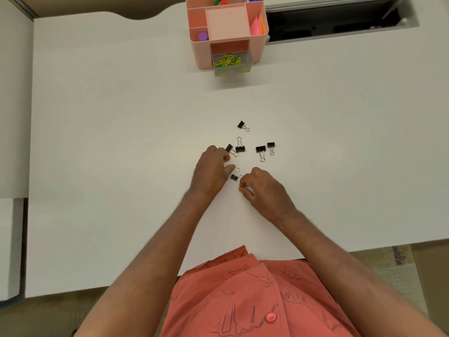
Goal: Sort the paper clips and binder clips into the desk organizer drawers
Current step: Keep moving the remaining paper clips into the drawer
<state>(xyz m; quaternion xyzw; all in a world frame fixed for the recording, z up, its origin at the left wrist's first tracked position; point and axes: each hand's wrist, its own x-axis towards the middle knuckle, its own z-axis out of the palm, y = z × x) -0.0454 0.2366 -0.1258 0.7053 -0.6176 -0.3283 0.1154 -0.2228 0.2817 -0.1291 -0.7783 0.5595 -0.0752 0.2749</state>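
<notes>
Several black binder clips lie on the white desk (121,142): one (241,124) farthest out, one (240,148), a pair at the right (260,149) (271,144), one (229,148) by my left fingertips and a small one (234,177) between my hands. My left hand (210,173) has its fingers curled, and a speck of yellow, seemingly a paper clip (223,163), shows between thumb and fingers. My right hand (263,190) pinches a small yellow paper clip (239,188) against the desk. The pink desk organizer (201,54) stands at the far edge with its clear drawer (230,63) pulled open, holding yellow and green paper clips.
The organizer's top compartments hold a purple round thing (203,36), pink and orange sticky notes (257,26) and pens. A dark cable slot (335,23) is cut into the desk to its right. The desk's near edge runs just in front of my red shirt.
</notes>
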